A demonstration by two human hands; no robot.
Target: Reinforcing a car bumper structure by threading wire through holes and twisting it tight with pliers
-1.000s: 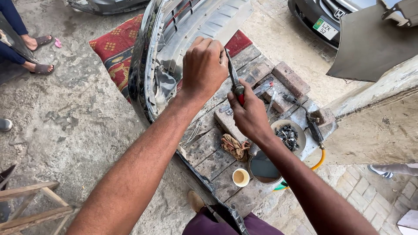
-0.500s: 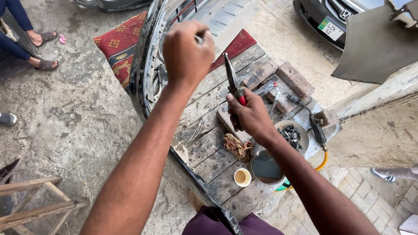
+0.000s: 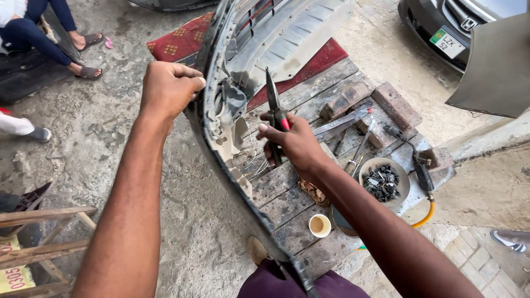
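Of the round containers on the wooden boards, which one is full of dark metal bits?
The shallow bowl right of the right forearm, near the orange hose. The small cup nearer the person holds a tan liquid instead.

Bright, even daylight w/ soft shadows; pic sharp, no glare; slight wide-angle stretch at edges, forearms enlarged.
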